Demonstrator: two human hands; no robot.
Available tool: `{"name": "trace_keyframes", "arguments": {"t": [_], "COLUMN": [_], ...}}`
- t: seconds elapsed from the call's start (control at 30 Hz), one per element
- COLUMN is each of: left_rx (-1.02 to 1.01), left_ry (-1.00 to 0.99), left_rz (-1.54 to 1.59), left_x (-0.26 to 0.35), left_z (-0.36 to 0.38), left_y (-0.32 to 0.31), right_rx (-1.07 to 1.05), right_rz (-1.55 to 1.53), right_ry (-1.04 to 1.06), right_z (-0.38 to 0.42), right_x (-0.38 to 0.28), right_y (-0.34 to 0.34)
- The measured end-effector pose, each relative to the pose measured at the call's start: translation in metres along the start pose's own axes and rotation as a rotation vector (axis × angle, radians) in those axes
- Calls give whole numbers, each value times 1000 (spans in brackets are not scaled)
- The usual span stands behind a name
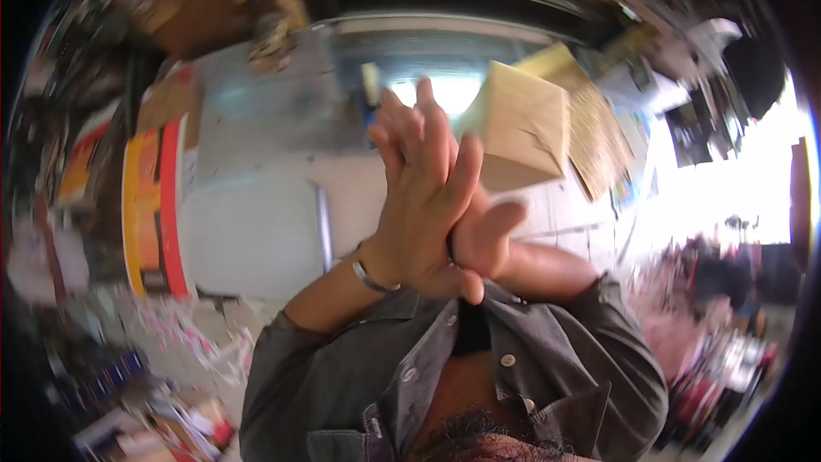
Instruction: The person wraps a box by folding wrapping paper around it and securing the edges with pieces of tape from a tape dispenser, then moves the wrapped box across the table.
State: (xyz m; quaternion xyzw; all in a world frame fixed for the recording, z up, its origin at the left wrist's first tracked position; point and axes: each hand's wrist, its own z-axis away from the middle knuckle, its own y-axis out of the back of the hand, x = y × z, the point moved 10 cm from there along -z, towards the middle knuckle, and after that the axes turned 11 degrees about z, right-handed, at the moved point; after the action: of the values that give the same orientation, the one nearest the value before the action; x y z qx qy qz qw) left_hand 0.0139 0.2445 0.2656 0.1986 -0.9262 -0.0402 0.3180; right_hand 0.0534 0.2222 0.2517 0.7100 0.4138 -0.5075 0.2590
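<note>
My left hand (pixel 417 205), with a silver bracelet (pixel 368 277) at the wrist, is raised in front of my chest. Its fingers are stretched and spread. Against it, partly behind, lies my right hand (pixel 486 238), whose palm meets the left one; its thumb sticks out to the right. Neither hand shows anything in it, though the space between the palms is hidden. Just beyond the right hand stands a box wrapped in tan paper (pixel 526 124). A small blue and yellow item (pixel 369 94) is partly covered by the left fingertips. Both hands are slightly blurred.
A pale worktable (pixel 248 239) lies under the hands, with a thin metal strip (pixel 322 224) on it. At its left edge is an orange, yellow and red printed panel (pixel 156 205). A brown cardboard sheet (pixel 599 141) leans behind the box. Scraps litter the floor (pixel 184 325).
</note>
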Motion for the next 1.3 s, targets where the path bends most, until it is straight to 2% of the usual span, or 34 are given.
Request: {"name": "trace_keyframes", "arguments": {"t": [0.03, 0.1, 0.13, 0.2, 0.23, 0.27, 0.3, 0.37, 0.43, 0.47, 0.5, 0.57, 0.63, 0.7, 0.73, 0.77, 0.87, 0.97, 1.0, 1.1, 1.13, 1.23, 1.3], "left_rx": [48, -12, -63, 12, 87, 161, 225, 304, 552, 547, 539, 426, 453, 930, 948, 969, 941, 597, 806, 220, 95, 333, 414], "left_ry": [26, 154, 289, 317, 182, 165, 133, 717, 868, 833, 809, 821, 872, 1322, 1396, 1459, 1737, 1711, 1357, 1458, 1682, 1717, 1428], "left_rz": [-126, -360, -281, -278, -365, -351, -318, -220, -283, -339, -370, -545, -617, -57, -47, -54, -126, -628, -668, -662, -563, -215, 59], "left_x": [2, -3, -11, -17, -5, 5, 13, -2, 11, 27, 37, 57, 58, 29, 24, 30, 13, 9, 11, -22, -20, -25, -47], "left_z": [-6, -7, 4, 32, 50, 72, 88, 159, 231, 252, 272, 306, 336, 451, 455, 449, 513, 513, 508, 536, 507, 456, 387], "left_y": [15, 50, 56, 61, 69, 84, 88, 91, 96, 93, 90, 74, 64, 35, 39, 42, 41, 68, 69, 46, 43, 36, 27], "right_rx": [-45, -104, -127, -224, -294, -268, -304, -308, -190, -119, 42, 157, 300, 398, 370, 449, 422, 358, 330, 310, 306, 308, 317], "right_rz": [33, -96, -234, -497, -608, -625, -532, -430, -275, -191, -119, 90, 278, 322, 365, 330, 361, 397, 410, 431, 454, 498, 500], "right_ry": [-96, -230, -278, -366, -408, -495, -528, -485, -420, -397, -524, -490, -510, -470, -502, -514, -440, -475, -491, -523, -550, -625, -654], "right_z": [10, 30, 40, 51, 52, 43, 40, 36, 25, 26, 30, 35, 33, 23, 19, 12, 0, -11, -13, -25, -29, -29, -30], "right_x": [6, 28, 38, 51, 55, 47, 40, 40, 71, 95, 136, 162, 181, 199, 245, 232, 263, 288, 297, 282, 279, 277, 281], "right_y": [-12, -24, -29, -30, -30, -43, -47, -29, 8, 29, 57, 76, 84, 91, 99, 90, 92, 91, 92, 84, 84, 87, 92]}}
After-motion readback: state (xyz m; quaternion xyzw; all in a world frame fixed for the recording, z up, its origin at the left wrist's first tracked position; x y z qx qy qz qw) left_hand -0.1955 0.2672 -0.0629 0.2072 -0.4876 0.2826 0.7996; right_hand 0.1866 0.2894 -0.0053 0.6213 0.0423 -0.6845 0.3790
